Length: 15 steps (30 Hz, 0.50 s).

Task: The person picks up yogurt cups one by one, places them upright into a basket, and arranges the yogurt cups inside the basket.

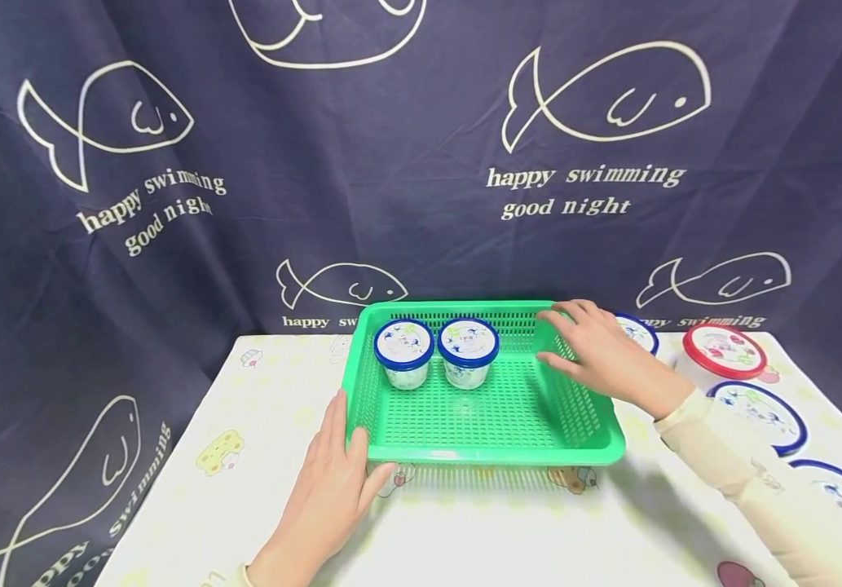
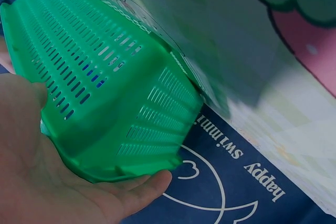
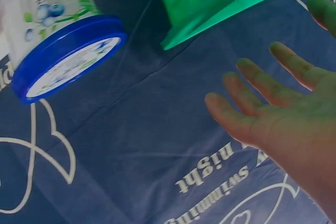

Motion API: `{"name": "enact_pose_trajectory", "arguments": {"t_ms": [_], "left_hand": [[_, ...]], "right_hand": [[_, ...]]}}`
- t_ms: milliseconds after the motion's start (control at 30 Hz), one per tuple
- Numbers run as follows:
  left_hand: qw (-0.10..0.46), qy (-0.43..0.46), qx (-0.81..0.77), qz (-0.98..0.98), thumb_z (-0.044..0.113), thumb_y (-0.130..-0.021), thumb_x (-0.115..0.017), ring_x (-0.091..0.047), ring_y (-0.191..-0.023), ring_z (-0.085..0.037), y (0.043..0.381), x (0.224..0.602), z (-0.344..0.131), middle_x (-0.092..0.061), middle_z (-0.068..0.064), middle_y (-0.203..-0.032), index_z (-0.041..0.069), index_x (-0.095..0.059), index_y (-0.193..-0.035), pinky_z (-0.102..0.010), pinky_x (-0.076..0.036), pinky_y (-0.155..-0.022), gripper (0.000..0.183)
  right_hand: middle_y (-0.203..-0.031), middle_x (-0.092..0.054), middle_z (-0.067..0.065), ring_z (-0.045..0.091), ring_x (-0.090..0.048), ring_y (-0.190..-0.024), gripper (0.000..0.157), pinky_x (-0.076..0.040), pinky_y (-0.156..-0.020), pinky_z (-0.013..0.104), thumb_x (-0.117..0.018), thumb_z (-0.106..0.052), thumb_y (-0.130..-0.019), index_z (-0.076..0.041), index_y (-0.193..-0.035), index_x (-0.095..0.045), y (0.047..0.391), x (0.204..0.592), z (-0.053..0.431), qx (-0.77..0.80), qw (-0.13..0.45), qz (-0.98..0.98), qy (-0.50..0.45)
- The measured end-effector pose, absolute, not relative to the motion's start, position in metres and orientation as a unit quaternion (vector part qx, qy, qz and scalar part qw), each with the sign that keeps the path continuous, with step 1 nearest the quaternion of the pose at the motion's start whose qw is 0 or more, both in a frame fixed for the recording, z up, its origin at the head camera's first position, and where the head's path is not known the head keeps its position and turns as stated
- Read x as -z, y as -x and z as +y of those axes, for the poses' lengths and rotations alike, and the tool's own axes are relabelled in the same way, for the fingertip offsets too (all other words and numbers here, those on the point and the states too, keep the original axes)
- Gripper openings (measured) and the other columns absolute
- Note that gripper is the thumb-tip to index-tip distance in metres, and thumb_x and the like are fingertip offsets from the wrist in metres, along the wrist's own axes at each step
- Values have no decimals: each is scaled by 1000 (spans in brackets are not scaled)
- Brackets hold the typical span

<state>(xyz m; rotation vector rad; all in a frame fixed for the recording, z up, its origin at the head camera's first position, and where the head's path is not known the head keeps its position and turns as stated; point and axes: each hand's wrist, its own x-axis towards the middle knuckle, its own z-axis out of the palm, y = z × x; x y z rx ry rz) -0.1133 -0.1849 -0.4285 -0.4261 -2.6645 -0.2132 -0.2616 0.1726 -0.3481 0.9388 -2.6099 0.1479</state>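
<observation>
A green perforated plastic basket (image 1: 479,453) is on the table, with two white tubs with blue lids, the left tub (image 1: 404,346) and the right tub (image 1: 468,344), side by side in its left half. My left hand (image 1: 328,481) touches the basket's near left corner, its fingers along the left side and the thumb near the front wall; the left wrist view has these fingers fairly straight against the green basket (image 2: 115,129). Over the basket's right end hovers my right hand (image 1: 600,346), holding nothing. In the right wrist view this hand (image 3: 294,108) has its fingers spread.
Right of the basket stand a red-lidded tub (image 1: 725,350) and several blue-lidded tubs, one (image 1: 637,333) partly behind my right hand and another (image 1: 758,416) beside my sleeve. A dark fish-print curtain (image 1: 421,187) hangs behind the patterned tablecloth (image 1: 274,391).
</observation>
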Motion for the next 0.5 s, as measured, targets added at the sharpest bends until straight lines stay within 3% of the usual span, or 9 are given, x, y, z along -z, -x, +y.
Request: {"name": "enact_pose_trajectory", "arguments": {"t_ms": [500], "left_hand": [[218, 157, 75, -960, 53, -86, -46, -8, -135, -33, 114, 429, -184, -7, -27, -146, 5, -43, -95, -48, -32, -96, 49]], "right_hand": [[-116, -52, 10, 33, -42, -110, 54, -35, -81, 53, -66, -40, -78, -11, -121, -51, 265, 351, 208, -114, 186, -934, -284]]}}
